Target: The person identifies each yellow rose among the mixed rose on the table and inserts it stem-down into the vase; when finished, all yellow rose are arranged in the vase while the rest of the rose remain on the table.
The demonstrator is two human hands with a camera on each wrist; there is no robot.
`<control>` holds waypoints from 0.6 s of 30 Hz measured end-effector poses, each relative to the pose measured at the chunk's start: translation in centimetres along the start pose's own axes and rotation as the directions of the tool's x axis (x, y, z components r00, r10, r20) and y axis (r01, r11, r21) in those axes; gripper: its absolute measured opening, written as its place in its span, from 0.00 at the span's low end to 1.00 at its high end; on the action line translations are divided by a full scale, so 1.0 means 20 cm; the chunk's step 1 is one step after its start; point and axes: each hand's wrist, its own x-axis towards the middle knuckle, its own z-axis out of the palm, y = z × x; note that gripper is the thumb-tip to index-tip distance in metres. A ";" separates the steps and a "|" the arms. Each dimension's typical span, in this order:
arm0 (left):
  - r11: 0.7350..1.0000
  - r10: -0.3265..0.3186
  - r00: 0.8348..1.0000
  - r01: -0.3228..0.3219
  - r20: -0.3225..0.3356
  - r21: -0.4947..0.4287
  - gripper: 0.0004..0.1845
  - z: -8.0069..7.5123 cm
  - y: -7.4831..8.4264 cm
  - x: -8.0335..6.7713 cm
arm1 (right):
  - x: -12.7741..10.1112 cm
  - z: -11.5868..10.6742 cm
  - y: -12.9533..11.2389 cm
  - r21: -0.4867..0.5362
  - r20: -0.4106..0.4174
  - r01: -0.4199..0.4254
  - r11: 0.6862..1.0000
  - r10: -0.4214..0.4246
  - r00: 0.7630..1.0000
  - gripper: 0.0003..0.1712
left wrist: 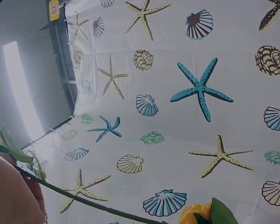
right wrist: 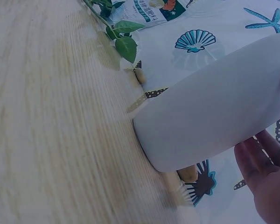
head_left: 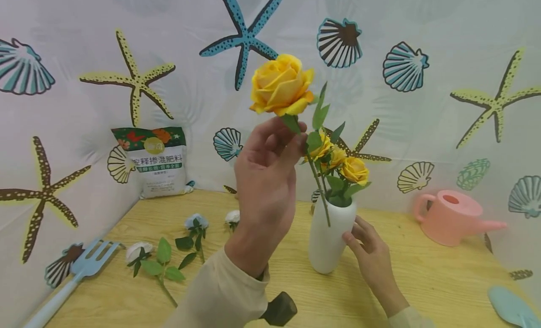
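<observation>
My left hand [head_left: 291, 130] is raised at the centre of the head view and pinches the stem of a yellow rose [head_left: 281, 83] just under the bloom. The stem's lower end hangs in front of the white vase [head_left: 327, 246], outside its mouth. Several smaller yellow roses [head_left: 348, 167] stand in the vase. My right hand [head_left: 354, 234] holds the vase's lower right side. The left wrist view shows the green stem [left wrist: 84, 200] passing my left hand [left wrist: 9, 191]. In the right wrist view my right hand [right wrist: 266, 179] lies around the vase [right wrist: 214, 107], fingers under it.
Several white and pale blue roses [head_left: 139, 250] lie on the wooden table [head_left: 422, 271] at the left. A blue garden fork [head_left: 84, 267] rests front left, and a fertiliser bag [head_left: 156, 161] leans in the back corner. At the right are a pink watering can [head_left: 452, 217] and a blue trowel [head_left: 511, 305].
</observation>
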 end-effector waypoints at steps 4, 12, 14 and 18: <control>0.998 0.055 0.998 -0.056 -0.029 -0.033 0.15 0.01 -0.03 0.03 | 0.00 0.01 0.00 -0.011 -0.004 0.000 1.000 0.000 1.000 0.29; 0.990 0.123 0.991 -0.127 -0.053 -0.069 0.17 -0.01 -0.13 0.06 | 0.00 0.01 0.00 -0.019 0.007 -0.012 1.000 0.012 1.000 0.30; 0.990 0.132 0.990 -0.134 -0.050 -0.044 0.15 -0.02 -0.17 0.07 | 0.00 0.01 0.00 -0.021 0.006 -0.017 1.000 0.017 1.000 0.30; 0.991 0.121 0.992 -0.118 -0.041 0.063 0.13 -0.04 -0.24 0.08 | 0.00 0.01 0.00 -0.016 0.002 -0.022 1.000 0.022 1.000 0.30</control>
